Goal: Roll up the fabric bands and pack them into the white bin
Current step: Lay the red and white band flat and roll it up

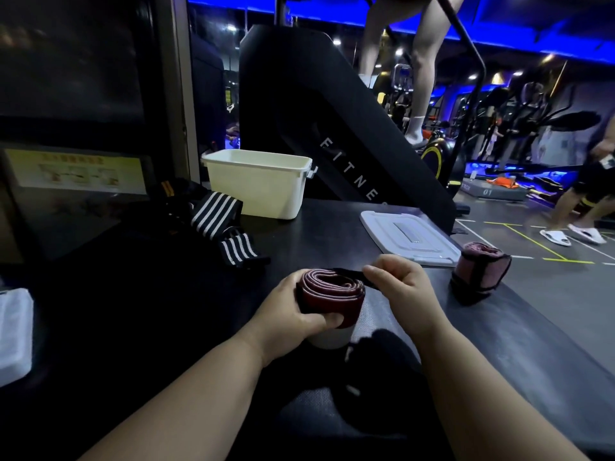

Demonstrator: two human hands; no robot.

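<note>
Well in front of the white bin (256, 184), above the dark table (159, 294), the right hand (399, 287) pinches with curled fingertips (371, 271) the black tail strap (346, 273) of a rolled maroon band (329, 294). The left hand (293, 314) grips the roll, thumb pressed on its near side, the other fingers wrapped behind and mostly hidden. Both bare forearms reach in from the bottom edge. A second rolled band (479, 271) stands right of the bin, beyond the flat lid (409, 234). Striped bands (219, 214) lie just left of the bin. The bin's inside cannot be seen.

head-worn view, forward and down
</note>
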